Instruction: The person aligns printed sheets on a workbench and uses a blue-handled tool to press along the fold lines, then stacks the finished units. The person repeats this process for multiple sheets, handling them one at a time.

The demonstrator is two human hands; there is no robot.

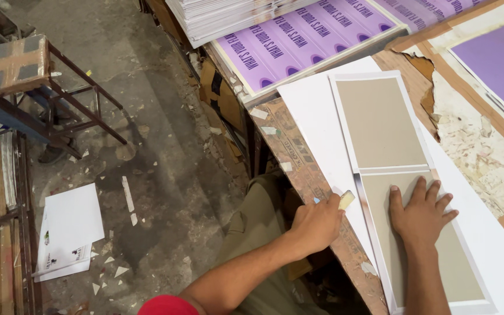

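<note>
A book cover [380, 122] made of two grey boards on a white sheet lies on the worktable. My right hand [421, 211] presses flat on the nearer grey board, fingers spread. My left hand [317, 224] grips a small cream folding tool [346, 200] and holds it against the cover's left edge, at the table's border. Under the cover lies a large white sheet [313, 119].
Purple printed sheets [298, 44] and a tall stack of paper [223, 14] lie at the far end of the table. The table surface [473, 151] is torn and crusted with glue. A metal stool [24, 70] and white papers [68, 233] are on the littered floor to the left.
</note>
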